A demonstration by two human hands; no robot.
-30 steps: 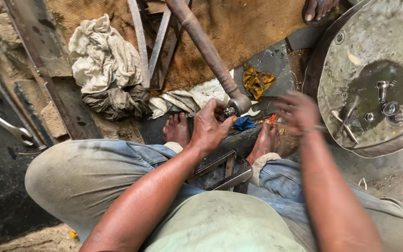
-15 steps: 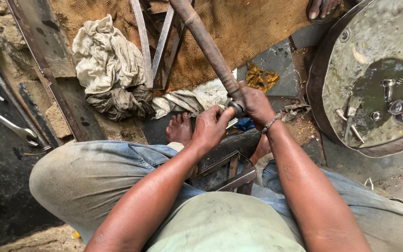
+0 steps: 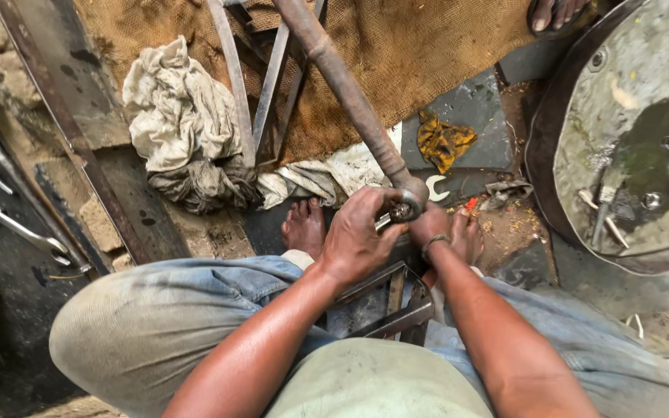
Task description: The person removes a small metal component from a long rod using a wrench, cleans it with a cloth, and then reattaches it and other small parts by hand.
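1. A seated person works both hands at the lower end of a rusty shaft (image 3: 350, 93), which slants down from the top of the frame to a point just above the bare feet (image 3: 306, 224).

2. The left hand (image 3: 358, 240) wraps the joint (image 3: 406, 207) at the shaft's end, fingers curled together around it and over a small bright metal piece; what exactly that piece is cannot be told.

3. The right hand (image 3: 430, 224) grips the same joint from the far side, fingers closed; a band sits at the wrist. Its fingertips are hidden behind the joint.

4. A metal frame (image 3: 389, 298) lies under the hands, between the knees.

5. Judged from the grip, the work goes best with the shaft held steady by one hand while the other turns or seats the small piece squarely, toes kept clear below.

6. Nearby: a wrench head (image 3: 437, 188) just beside the joint, rags (image 3: 183, 131) on burlap (image 3: 427, 46), spanners (image 3: 9, 224) well to the left, and a round metal tray (image 3: 582, 101) holding bolts at right.

7. Another person's foot (image 3: 555, 14) shows at the top edge.
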